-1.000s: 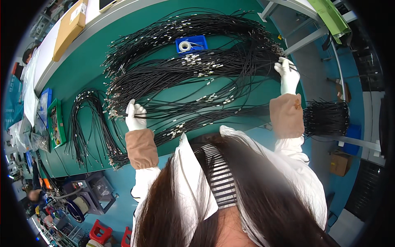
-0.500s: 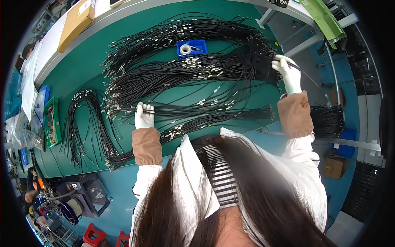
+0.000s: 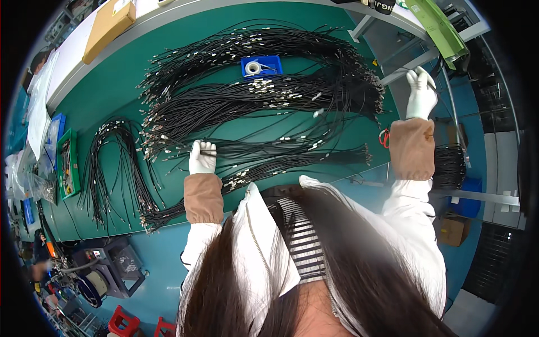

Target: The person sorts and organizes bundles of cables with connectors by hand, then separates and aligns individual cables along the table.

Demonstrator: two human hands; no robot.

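In a white glove, my left hand (image 3: pixel 202 157) is closed around a few black cables (image 3: pixel 247 151) at the left part of the table. My right hand (image 3: pixel 421 92), gloved too, is raised past the table's right edge, its fingers closed on a thin black cable (image 3: pixel 444 104) that trails from it. Beyond my left hand lies a thick bundle of black cables (image 3: pixel 208 106) with pale tags and metal ends. Another bundle (image 3: pixel 224 48) curves behind it. A smaller bundle (image 3: pixel 258 173) runs along the near side of the table.
A blue tray (image 3: pixel 272 59) with a white tape roll (image 3: pixel 253 68) sits among the bundles. Red-handled scissors (image 3: pixel 383 138) lie at the table's right edge. A bent cable bundle (image 3: pixel 98 174) and a green tray (image 3: pixel 76 163) are at left. More cables (image 3: pixel 449 168) hang at right.
My right hand has moved right and slightly away, off the table, with the cable. The red scissor handles now show more. My left hand has shifted slightly right, still gripping cables.
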